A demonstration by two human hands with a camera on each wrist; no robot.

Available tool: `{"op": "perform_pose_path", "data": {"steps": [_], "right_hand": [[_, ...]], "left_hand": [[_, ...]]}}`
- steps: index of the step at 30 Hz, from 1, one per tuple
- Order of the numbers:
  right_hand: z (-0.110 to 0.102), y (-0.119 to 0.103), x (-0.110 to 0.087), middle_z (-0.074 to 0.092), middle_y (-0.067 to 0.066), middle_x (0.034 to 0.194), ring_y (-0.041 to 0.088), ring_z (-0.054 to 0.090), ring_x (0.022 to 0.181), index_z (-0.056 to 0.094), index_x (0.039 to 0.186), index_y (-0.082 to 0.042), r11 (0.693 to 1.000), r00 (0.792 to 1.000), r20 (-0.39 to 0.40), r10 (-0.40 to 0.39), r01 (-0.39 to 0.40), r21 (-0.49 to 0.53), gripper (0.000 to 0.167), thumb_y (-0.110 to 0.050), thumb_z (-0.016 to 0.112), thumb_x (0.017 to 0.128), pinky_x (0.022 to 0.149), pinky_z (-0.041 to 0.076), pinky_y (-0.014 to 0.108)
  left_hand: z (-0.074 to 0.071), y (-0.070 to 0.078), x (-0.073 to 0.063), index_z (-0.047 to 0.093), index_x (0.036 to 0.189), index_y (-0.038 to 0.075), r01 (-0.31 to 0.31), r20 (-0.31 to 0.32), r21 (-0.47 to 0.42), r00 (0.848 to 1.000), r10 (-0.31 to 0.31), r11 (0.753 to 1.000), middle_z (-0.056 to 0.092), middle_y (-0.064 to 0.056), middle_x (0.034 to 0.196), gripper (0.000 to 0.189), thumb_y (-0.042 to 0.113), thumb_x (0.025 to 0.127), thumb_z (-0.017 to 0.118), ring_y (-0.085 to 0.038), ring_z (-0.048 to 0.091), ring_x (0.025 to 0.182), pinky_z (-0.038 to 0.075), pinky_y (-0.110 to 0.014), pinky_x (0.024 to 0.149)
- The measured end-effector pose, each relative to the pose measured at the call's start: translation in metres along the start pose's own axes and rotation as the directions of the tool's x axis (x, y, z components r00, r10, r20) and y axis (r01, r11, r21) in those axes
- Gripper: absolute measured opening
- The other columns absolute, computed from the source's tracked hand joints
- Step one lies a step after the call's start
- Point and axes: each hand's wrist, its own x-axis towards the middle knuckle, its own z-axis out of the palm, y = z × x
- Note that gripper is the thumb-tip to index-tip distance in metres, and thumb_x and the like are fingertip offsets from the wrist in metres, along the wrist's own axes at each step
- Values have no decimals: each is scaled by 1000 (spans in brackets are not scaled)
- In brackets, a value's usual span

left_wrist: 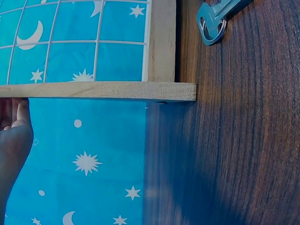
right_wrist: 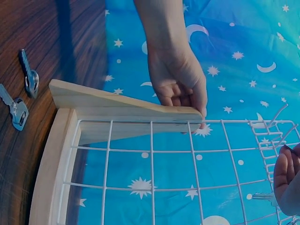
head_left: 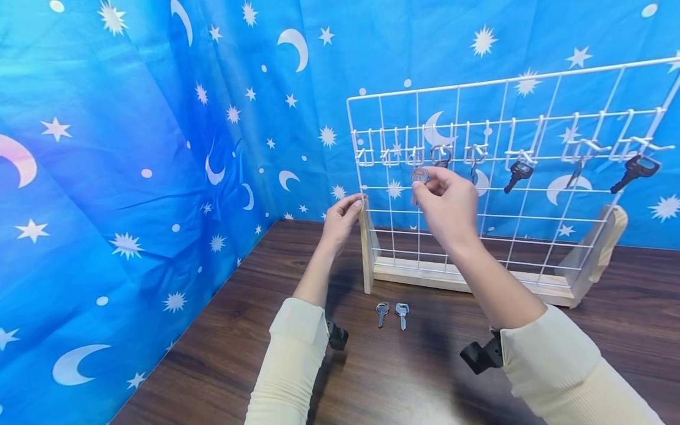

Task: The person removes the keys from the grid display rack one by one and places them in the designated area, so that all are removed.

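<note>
A white wire grid rack (head_left: 409, 189) stands in a wooden base. My left hand (head_left: 340, 221) grips the top of the rack's left wooden upright (head_left: 366, 254), thumb on the near side; the left wrist view shows this hand (left_wrist: 14, 136) at the frame's edge. My right hand (head_left: 451, 206) pinches a silver key (head_left: 419, 175) by its head, just below the row of white hooks (head_left: 414, 156). Its curled fingers hide part of the key. In the right wrist view the right hand (right_wrist: 288, 176) is cut off at the edge, near the hooks.
Several keys hang from hooks to the right, among them a black-headed key (head_left: 519, 171) and another dark key (head_left: 634, 171). Two loose keys lie on the brown wooden table: one with a ring (head_left: 382, 313) and a silver one (head_left: 402, 314). A blue star-patterned cloth (head_left: 255, 147) hangs behind.
</note>
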Motion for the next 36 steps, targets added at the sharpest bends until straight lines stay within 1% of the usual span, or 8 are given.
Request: {"op": "perform_pose_path", "data": {"steps": [5,9,14,20,24,30,36], "right_hand": [[-3,-4,-2,62,12,75,14,57,67,66,110,0,1000,1000,1,-16,16,4,24,-14,58,91,52,43,19],[-5,-5,-4,62,12,75,13,58,67,66,110,-1,999,1000,-6,-30,30,21,25,-15,57,91,54,45,18],[-8,-6,-7,61,11,76,13,57,68,65,112,-1,999,1000,-9,-25,25,32,26,-16,57,92,55,46,18],[-11,-5,-10,61,11,74,13,57,68,66,111,-3,999,999,-11,-31,31,24,26,-17,58,91,54,44,18],[-14,-2,-13,61,11,74,11,57,68,66,111,-2,999,999,-7,-31,31,7,25,-16,59,91,51,44,16],[-18,2,-18,61,11,74,9,59,66,65,109,-1,1000,1000,15,-28,28,-1,23,-13,59,90,50,44,14],[-23,8,-25,61,4,71,9,59,69,67,106,-2,1000,998,59,-8,10,-25,22,-16,60,90,51,44,16]], "left_hand": [[1,1,0,55,119,-9,6,-4,-3,1000,-6,1000,58,-19,119,29,7,95,51,-25,57,108,48,-29,91],[1,1,0,55,119,-9,8,-2,-6,1000,-8,1000,58,-20,119,30,9,95,51,-25,56,109,47,-29,92],[1,1,-1,55,119,-9,7,2,2,1000,-7,1000,58,-20,120,30,9,95,51,-25,56,109,47,-29,92],[1,1,-1,55,118,-9,1,1,4,1000,-1,1000,58,-20,119,29,7,95,51,-25,56,109,47,-29,92],[1,2,-1,55,118,-9,-3,-2,1,1000,3,1000,58,-20,119,28,7,95,51,-25,56,109,47,-29,92],[2,2,-1,55,118,-10,-1,-8,-10,1000,1,1000,58,-21,119,29,6,94,51,-25,57,108,47,-30,91],[2,2,-1,55,118,-10,9,-18,-19,1000,-9,1000,57,-22,119,28,5,94,51,-25,56,108,47,-29,91]]}}
